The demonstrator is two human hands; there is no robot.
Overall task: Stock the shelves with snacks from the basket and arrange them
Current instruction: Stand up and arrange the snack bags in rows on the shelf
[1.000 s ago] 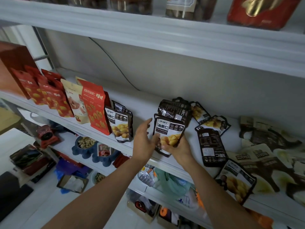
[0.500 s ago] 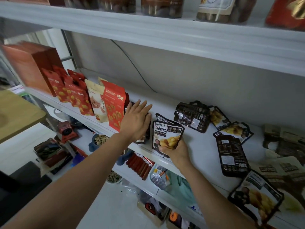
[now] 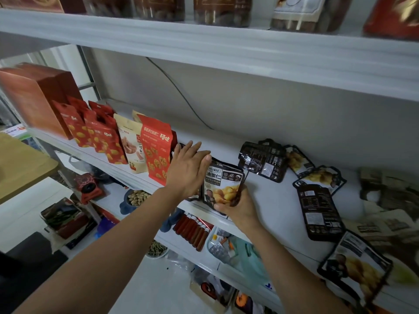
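Though cluttered, white shelf (image 3: 269, 200), grey wall (image 3: 260, 114).

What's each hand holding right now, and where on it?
Right hand grips the black chestnut pouch by its lower right corner. Left hand holds nothing, fingers straight.

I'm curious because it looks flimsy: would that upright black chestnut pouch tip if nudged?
Probably: the black chestnut pouch stands with the right hand gripping its base, and similar pouches lie flat nearby. Its thin film suggests light and floppy.

- Open strip of shelf (image 3: 226, 141) betw. red bag (image 3: 156, 152) (L) & flat black pouches (image 3: 263, 160) (R), back to wall (image 3: 283, 109).
- Upper shelf board (image 3: 226, 53) caps headroom.
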